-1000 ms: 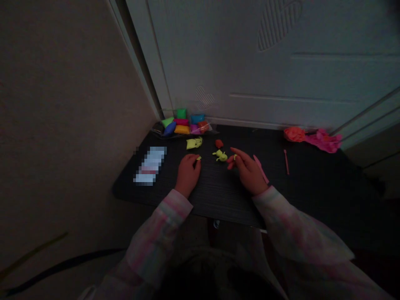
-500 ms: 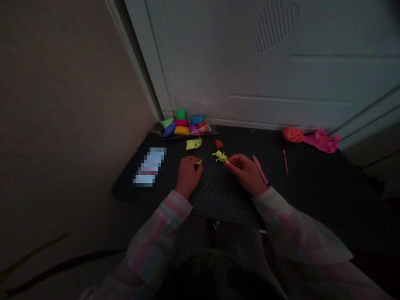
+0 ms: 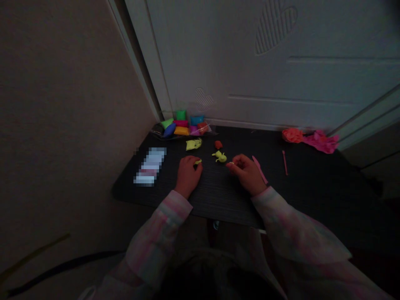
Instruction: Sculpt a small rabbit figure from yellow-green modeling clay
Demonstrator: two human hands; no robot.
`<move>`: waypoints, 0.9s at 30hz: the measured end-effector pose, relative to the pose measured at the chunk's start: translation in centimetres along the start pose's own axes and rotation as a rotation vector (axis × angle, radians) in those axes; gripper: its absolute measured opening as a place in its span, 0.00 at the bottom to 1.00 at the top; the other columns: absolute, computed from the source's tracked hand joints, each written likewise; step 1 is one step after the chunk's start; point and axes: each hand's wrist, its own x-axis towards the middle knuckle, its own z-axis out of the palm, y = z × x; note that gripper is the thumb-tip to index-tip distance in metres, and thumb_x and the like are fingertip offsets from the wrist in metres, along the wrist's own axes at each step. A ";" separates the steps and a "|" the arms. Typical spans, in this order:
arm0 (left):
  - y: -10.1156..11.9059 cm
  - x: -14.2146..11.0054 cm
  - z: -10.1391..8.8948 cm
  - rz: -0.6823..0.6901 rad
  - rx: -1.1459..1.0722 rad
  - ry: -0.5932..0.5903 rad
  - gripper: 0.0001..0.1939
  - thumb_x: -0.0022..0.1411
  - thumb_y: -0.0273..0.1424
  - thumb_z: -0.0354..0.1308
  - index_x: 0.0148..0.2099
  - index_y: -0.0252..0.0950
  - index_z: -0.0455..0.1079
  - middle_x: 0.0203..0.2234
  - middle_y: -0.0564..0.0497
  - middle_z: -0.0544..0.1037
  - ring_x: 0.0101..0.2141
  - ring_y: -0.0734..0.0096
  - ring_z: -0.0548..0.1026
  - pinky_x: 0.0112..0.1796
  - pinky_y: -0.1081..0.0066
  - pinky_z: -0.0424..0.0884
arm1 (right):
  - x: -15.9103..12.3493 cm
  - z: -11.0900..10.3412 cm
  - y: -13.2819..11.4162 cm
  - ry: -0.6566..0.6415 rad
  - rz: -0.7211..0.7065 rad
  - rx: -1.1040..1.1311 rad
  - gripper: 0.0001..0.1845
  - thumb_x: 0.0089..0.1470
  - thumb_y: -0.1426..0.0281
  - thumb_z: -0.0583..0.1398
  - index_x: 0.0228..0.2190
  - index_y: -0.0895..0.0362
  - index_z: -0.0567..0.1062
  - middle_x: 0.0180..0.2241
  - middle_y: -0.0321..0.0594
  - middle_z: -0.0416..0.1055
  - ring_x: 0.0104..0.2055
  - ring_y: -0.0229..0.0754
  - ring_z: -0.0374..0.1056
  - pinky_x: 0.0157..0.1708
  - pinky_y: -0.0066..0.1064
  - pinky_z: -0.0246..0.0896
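My left hand (image 3: 188,176) rests at the left of the dark table, thumb and fingertips closed on a small piece of yellow clay (image 3: 198,161). Between my hands lies a small yellow clay figure (image 3: 221,157) with thin projecting parts, touched by neither hand. Just right of it, my right hand (image 3: 249,174) is closed in a pinch; a tiny pale bit shows at the fingertips, too small to make out. Behind the figure sits a red clay lump (image 3: 218,144). An opened yellow clay packet (image 3: 193,144) lies beyond my left hand.
A clear bag (image 3: 206,132) of several coloured clay packs is at the back left. A blurred pale, phone-shaped rectangle (image 3: 150,166) lies left. Beside my right hand are a pink clay knife (image 3: 259,168) and a thin pink stick (image 3: 285,162). Crumpled pink material (image 3: 323,141) is back right.
My right fingertips have drawn slightly away from the yellow figure, leaving a small gap. The left hand is nearly unmoved, still pinching its yellow piece.
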 end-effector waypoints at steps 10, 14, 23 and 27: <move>0.1 0.1 -0.1 -0.012 -0.021 0.002 0.09 0.55 0.28 0.50 0.37 0.33 0.70 0.36 0.45 0.73 0.41 0.63 0.67 0.45 0.62 0.63 | 0.2 -0.5 0.0 0.004 -0.041 -0.100 0.14 0.53 0.61 0.50 0.28 0.56 0.70 0.23 0.34 0.66 0.26 0.36 0.62 0.29 0.29 0.57; 0.1 0.0 -0.2 -0.014 -0.024 0.001 0.10 0.55 0.28 0.50 0.37 0.32 0.70 0.36 0.44 0.73 0.41 0.62 0.68 0.44 0.62 0.63 | 0.1 -0.6 -0.2 0.018 -0.030 -0.126 0.16 0.51 0.60 0.53 0.19 0.57 0.65 0.17 0.32 0.59 0.21 0.34 0.56 0.22 0.27 0.51; 0.1 0.2 -0.2 -0.034 -0.045 0.017 0.09 0.55 0.28 0.51 0.37 0.32 0.70 0.36 0.44 0.74 0.41 0.63 0.68 0.44 0.63 0.63 | 0.5 -0.4 0.0 0.041 -0.019 -0.099 0.10 0.43 0.64 0.60 0.25 0.57 0.68 0.23 0.34 0.67 0.27 0.36 0.64 0.29 0.28 0.60; 0.0 0.2 -0.1 -0.058 -0.060 0.028 0.10 0.54 0.27 0.51 0.38 0.31 0.70 0.36 0.44 0.73 0.41 0.63 0.68 0.43 0.63 0.64 | 0.8 -0.6 0.1 0.041 -0.025 -0.113 0.12 0.48 0.64 0.55 0.32 0.58 0.70 0.27 0.38 0.71 0.30 0.37 0.67 0.33 0.31 0.62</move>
